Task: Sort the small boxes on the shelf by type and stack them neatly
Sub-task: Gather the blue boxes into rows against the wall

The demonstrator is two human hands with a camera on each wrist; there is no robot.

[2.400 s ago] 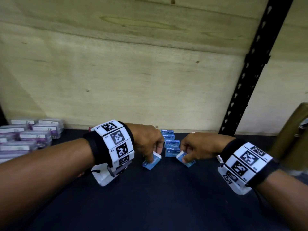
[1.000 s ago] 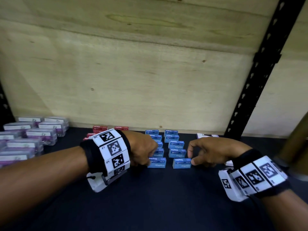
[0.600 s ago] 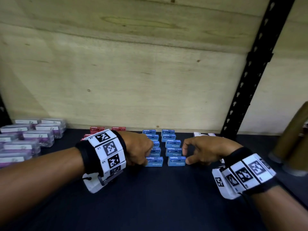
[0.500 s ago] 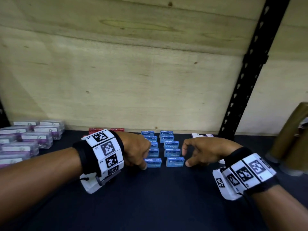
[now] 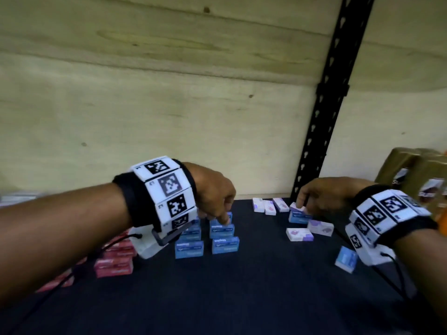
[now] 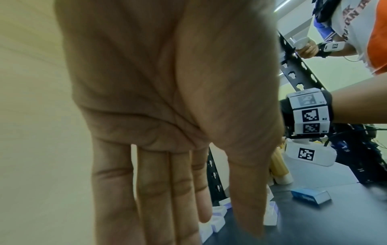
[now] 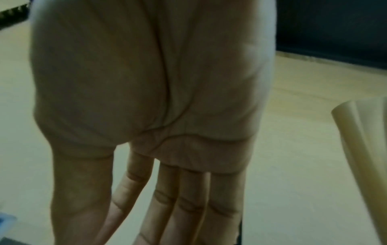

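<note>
Small blue boxes (image 5: 225, 245) stand in two neat rows on the dark shelf (image 5: 242, 298). My left hand (image 5: 223, 217) hangs over the right row, straight fingers (image 6: 155, 199) pointing down and touching a blue box there. My right hand (image 5: 298, 206) is further right, fingertips on a white-and-purple box (image 5: 298, 209) that lies on a lone blue box (image 5: 298, 217). Its fingers (image 7: 188, 207) look straight and hold nothing I can see. More white-and-purple boxes (image 5: 299, 234) lie loose around it. Another blue box (image 5: 346, 259) lies alone below my right wrist.
Red boxes (image 5: 113, 262) are stacked at the left, partly behind my left forearm. A black shelf upright (image 5: 321, 105) stands behind my right hand, with brown packages (image 5: 416, 175) to its right. The plywood back wall (image 5: 169, 117) closes the shelf. Another person (image 6: 376, 33) shows beyond it.
My right hand has moved right, from the blue rows to the white-and-purple boxes. My left hand has shifted from the front left blue box to further back over the right row.
</note>
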